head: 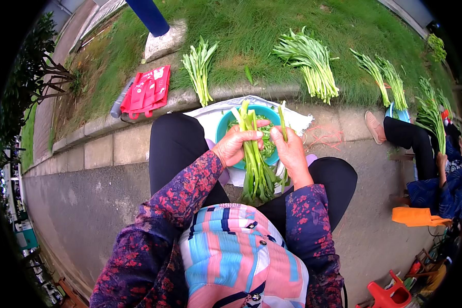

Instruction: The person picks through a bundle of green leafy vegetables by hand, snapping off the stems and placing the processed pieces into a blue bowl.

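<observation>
My left hand [233, 146] is closed around a small bunch of leafy green stalks [255, 158], cut ends up and leaves hanging towards my lap. In my right hand [291, 154], thumb and fingers grip a single green stalk [282, 119] just beside the bunch. Beneath both hands, a turquoise plastic basin [220, 129] holds loose green leaves. The basin rests on a white woven sack [300, 122] between my knees. My hands and the stalks hide part of the basin.
Bundles of leafy stalks [312, 65] lie along the grass and curb, another bundle [200, 73] left of them. A red bag [148, 90] and grey bottle [120, 102] lie at left. Red ties [327, 136] litter the pavement. At right sits another person [442, 184] holding stalks; a red stool [390, 294] stands lower right.
</observation>
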Demonstrator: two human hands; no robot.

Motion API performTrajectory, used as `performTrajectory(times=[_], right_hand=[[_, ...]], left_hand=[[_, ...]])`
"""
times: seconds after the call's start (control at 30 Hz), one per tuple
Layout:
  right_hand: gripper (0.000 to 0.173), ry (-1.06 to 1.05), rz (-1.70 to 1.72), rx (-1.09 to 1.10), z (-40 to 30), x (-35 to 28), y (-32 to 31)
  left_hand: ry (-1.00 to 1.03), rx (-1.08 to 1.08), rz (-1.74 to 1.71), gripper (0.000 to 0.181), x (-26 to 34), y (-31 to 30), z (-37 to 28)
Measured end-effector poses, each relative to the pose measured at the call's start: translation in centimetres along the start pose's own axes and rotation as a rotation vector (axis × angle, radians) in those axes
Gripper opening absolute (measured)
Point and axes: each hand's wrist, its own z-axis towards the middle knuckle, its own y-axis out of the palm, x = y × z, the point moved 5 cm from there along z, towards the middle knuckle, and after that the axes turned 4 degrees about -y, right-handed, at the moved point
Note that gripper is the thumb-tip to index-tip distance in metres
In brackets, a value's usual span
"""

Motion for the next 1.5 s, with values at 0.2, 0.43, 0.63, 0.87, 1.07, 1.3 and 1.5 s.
performTrajectory(times=[0.2, 0.43, 0.63, 0.87, 1.07, 1.3, 1.5], right_hand=[[0.065, -0.021, 0.105, -0.187, -0.7, -2.4, 1.7], [0.060, -0.145, -0.070, -0.084, -1.1, -1.9, 2.6], [0.060, -0.063, 0.153, -0.168, -1.5, -2.3, 2.3], [0.087, -0.022, 0.589, -0.339, -1.1, -3.5, -0.2], [0.103, 0.002, 0.714, -0.492, -1.8, -4.0, 0.4], [0.080, 0.115, 0.780, -0.691, -3.1, -4.7, 2.1], [0.043, 0.090, 0.628, -0.753, -3.3, -4.0, 2.5]], left_hand=[[0.017, 0.001, 0.000, 0.045, -0.4, 0.8, 0.7], [0.011, 0.001, -0.006, 0.040, -0.4, 1.0, 0.9], [0.042, 0.035, 0.001, 0.030, 0.1, 0.9, 0.3], [0.096, -0.181, 0.031, 0.029, 2.2, 1.8, -1.1], [0.146, -0.385, 0.031, 0.028, 2.4, 4.8, -1.4], [0.169, -0.221, 0.384, 0.036, 3.4, 4.4, -0.9], [0.208, -0.290, 0.660, 0.077, 4.9, 3.8, -0.2]])
